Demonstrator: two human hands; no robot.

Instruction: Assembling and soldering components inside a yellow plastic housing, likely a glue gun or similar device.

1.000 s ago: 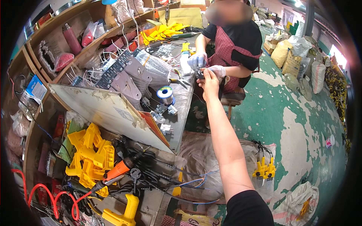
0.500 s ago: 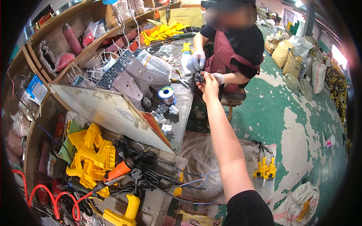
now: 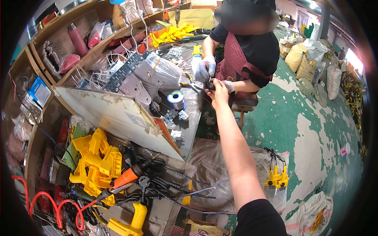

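Fingers of our right hand (image 3: 220, 94) clamp a small dark part (image 3: 211, 85); we note a co-worker's gloved hand (image 3: 205, 69) just beside it.

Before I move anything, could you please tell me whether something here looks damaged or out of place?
Two things look worn: the green floor has large, ragged pale patches, as if its coating has flaked off, and the slanting white board on the bench has a tattered, peeling edge.
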